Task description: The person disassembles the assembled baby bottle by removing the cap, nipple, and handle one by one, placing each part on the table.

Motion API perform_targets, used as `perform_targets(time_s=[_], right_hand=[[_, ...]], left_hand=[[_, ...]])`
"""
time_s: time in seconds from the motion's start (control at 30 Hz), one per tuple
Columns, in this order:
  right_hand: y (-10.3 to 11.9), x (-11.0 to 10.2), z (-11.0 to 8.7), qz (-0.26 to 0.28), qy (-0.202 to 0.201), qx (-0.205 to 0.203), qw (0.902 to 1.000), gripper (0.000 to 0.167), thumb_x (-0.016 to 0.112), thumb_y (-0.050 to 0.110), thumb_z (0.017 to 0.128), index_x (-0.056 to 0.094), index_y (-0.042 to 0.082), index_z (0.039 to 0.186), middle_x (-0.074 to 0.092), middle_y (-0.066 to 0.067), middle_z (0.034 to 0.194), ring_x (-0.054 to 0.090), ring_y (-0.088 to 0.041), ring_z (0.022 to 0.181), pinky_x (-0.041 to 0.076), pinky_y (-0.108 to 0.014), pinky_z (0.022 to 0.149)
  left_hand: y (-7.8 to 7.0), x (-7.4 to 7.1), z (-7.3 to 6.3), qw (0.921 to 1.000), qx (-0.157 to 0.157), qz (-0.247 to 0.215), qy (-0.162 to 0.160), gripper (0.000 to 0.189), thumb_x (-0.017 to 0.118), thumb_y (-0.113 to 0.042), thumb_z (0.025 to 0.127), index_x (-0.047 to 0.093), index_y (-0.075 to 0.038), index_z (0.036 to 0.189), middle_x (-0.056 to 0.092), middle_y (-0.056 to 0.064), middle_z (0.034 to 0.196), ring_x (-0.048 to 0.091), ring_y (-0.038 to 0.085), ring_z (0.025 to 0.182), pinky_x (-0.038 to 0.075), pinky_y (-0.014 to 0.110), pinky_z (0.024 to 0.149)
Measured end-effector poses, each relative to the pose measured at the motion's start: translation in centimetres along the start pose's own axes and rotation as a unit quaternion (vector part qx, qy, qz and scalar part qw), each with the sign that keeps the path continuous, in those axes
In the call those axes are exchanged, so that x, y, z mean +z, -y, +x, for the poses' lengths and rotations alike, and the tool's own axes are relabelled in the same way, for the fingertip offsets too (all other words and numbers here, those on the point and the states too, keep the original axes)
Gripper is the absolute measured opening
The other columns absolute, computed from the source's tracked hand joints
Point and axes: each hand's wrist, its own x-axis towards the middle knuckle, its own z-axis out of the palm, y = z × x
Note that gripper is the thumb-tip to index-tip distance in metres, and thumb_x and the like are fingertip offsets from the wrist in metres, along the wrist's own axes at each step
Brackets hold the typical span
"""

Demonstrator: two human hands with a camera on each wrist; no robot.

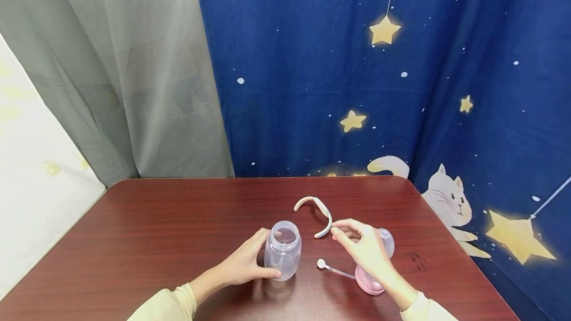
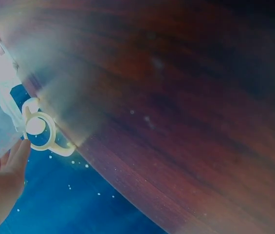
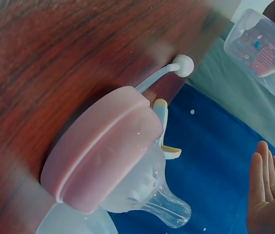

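My left hand [image 1: 250,260] holds a clear, open-topped baby bottle [image 1: 285,261] upright on the table, its thumb in front and its other fingers behind. Printed pictures show on the bottle [image 3: 266,56] in the right wrist view. My right hand [image 1: 360,244] is beside a pale curved bottle handle [image 1: 328,213]; its fingers look extended in the right wrist view. Under the right forearm lies a pink collar [image 3: 103,141] with a clear nipple [image 3: 169,204]. From it runs a straw [image 1: 340,272] with a white weighted end [image 1: 321,263]. A translucent cap [image 1: 387,242] is partly hidden behind the right hand.
All these things stand on a dark red-brown wooden table [image 1: 178,227]. A grey curtain [image 1: 160,73] and a blue star-patterned curtain [image 1: 303,73] hang behind its far edge. Dark marks [image 1: 416,260] show on the tabletop at the right.
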Motion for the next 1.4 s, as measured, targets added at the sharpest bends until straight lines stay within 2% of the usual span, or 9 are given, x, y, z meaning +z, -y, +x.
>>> perform_targets(time_s=[0.17,0.43,0.63,1.0,1.3,1.4], right_hand=[[-0.05,0.0,-0.05,0.001,-0.001,-0.001,1.0,0.012,0.064,0.005,0.079,0.064,0.005,0.091,0.063,-0.001,0.077,0.062,-0.018,0.073,0.048,-0.026,0.066],[0.06,0.02,-0.15,0.001,0.0,0.006,1.0,0.012,0.064,0.004,0.079,0.065,0.005,0.09,0.063,-0.001,0.077,0.062,-0.022,0.074,0.047,-0.025,0.066],[-0.03,-0.01,-0.23,-0.001,0.002,0.006,1.0,0.012,0.064,0.004,0.079,0.064,0.005,0.09,0.063,-0.001,0.076,0.062,-0.021,0.073,0.048,-0.025,0.066],[-0.02,0.03,-0.3,-0.004,0.003,0.006,1.0,0.012,0.064,0.004,0.079,0.065,0.004,0.091,0.063,0.0,0.075,0.062,-0.025,0.073,0.047,-0.025,0.065],[-0.02,0.05,-0.28,-0.005,0.005,0.008,0.9999,0.011,0.064,0.005,0.079,0.065,0.006,0.09,0.063,0.0,0.074,0.062,-0.026,0.073,0.047,-0.025,0.065],[-0.05,0.05,-0.25,-0.005,0.006,0.008,0.9999,0.011,0.064,0.005,0.079,0.065,0.006,0.09,0.063,0.0,0.074,0.062,-0.023,0.072,0.047,-0.025,0.065]], left_hand=[[0.11,0.05,0.04,0.9996,-0.025,-0.01,0.01,0.067,0.074,-0.039,0.068,0.044,-0.007,0.119,0.045,-0.008,0.106,0.047,0.009,0.097,0.039,0.029,0.084],[0.29,0.14,-0.07,0.9984,-0.051,-0.005,0.022,0.068,0.075,-0.038,0.066,0.043,-0.012,0.12,0.045,-0.006,0.107,0.046,0.009,0.098,0.039,0.03,0.084],[0.45,0.21,-0.17,0.9968,-0.068,-0.017,0.039,0.071,0.075,-0.037,0.067,0.042,-0.006,0.121,0.044,-0.006,0.107,0.046,0.01,0.099,0.039,0.03,0.084],[0.65,0.34,-0.23,0.9957,-0.074,0.001,0.057,0.07,0.072,-0.039,0.07,0.041,-0.004,0.122,0.047,-0.001,0.11,0.047,0.012,0.1,0.039,0.033,0.085],[0.75,0.44,-0.11,0.9931,-0.086,-0.029,0.074,0.069,0.072,-0.036,0.071,0.041,-0.002,0.122,0.047,0.002,0.112,0.047,0.014,0.102,0.039,0.031,0.085],[0.76,0.45,-0.03,0.9926,-0.085,-0.042,0.076,0.068,0.072,-0.034,0.071,0.041,-0.002,0.121,0.047,0.002,0.111,0.047,0.014,0.102,0.039,0.03,0.085]])
